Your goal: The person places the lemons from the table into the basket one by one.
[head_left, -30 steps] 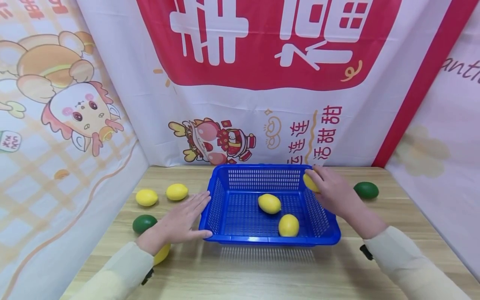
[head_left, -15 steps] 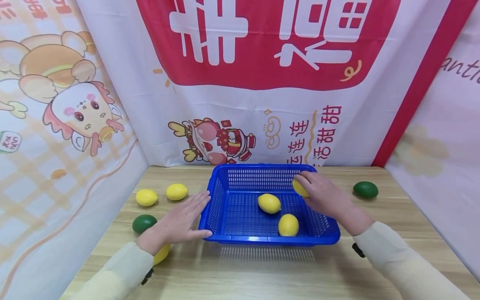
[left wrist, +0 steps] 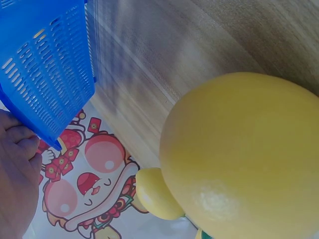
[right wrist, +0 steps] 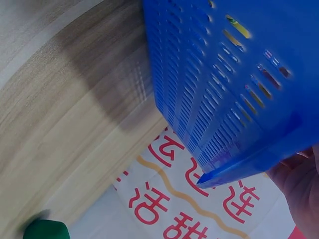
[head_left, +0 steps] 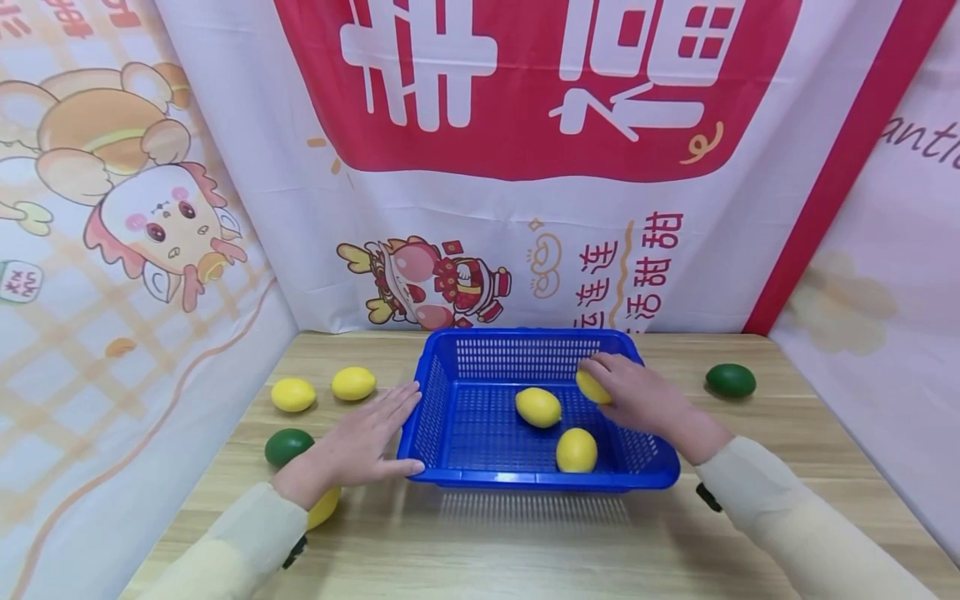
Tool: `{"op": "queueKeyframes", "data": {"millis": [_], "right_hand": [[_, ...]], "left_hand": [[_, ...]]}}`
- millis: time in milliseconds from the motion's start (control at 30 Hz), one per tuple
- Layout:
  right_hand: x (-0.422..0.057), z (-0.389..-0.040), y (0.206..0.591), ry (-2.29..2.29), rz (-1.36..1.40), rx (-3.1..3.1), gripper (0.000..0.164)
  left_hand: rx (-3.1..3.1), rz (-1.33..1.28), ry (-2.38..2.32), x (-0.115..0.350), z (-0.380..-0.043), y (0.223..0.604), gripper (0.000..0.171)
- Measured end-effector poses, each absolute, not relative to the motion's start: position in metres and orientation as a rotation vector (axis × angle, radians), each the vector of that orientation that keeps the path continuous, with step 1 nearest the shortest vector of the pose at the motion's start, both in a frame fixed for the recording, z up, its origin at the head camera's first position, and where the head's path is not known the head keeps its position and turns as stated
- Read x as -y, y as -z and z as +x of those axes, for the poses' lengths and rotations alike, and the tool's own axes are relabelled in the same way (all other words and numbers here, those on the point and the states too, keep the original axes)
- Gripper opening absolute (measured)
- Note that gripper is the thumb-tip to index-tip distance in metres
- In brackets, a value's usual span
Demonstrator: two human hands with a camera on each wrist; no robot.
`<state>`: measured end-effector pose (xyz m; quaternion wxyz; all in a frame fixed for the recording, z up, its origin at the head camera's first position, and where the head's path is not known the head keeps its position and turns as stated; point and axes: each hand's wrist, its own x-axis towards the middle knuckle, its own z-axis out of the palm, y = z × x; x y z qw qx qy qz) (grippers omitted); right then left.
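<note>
A blue plastic basket (head_left: 540, 479) with slotted walls stands on the wooden table. Two yellow lemons lie in it, one near the middle (head_left: 538, 407) and one by the front wall (head_left: 577, 451). My left hand (head_left: 358, 446) rests on the basket's left rim, fingers straight and thumb spread toward the front corner. Over the basket's right side, my right hand (head_left: 645, 398) grips another lemon (head_left: 591, 387) from above. That lemon is partly covered by the fingers. In the right wrist view the basket wall (right wrist: 214, 94) hides most of the hand.
Left of the basket lie two lemons (head_left: 293, 395) (head_left: 354, 384) and a dark green lemon-shaped fruit (head_left: 288, 448). A yellow fruit (head_left: 324, 508) shows partly behind my left wrist. Another green fruit (head_left: 731, 381) lies at the right. A printed cloth (head_left: 480, 200) hangs behind the table.
My right hand has carried its lemon leftward from the basket's right rim and a little lower, inside the basket. The left hand and the basket stay put.
</note>
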<state>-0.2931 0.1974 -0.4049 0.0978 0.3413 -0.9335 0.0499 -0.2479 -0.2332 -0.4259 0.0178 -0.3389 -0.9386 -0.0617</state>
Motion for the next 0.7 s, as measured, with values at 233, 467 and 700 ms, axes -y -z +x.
{"op": "queueKeyframes", "data": {"millis": [233,467,700], "right_hand": [[-0.1954,-0.2953,0.4073,-0.132,1.016,2.813,0.062],[-0.1944,-0.2950,0.4106,-0.114,1.022,2.825,0.061],[-0.1943,-0.2946,0.4145,-0.103,1.060,2.794,0.062]], "left_hand": [[2.911,-1.058,0.179,0.2333,-0.2489,0.4263,0.095],[2.902,-1.068,0.174,0.2332,-0.2495,0.4275,0.095],[2.887,-1.065,0.174,0.2340,-0.2489,0.4284,0.095]]}}
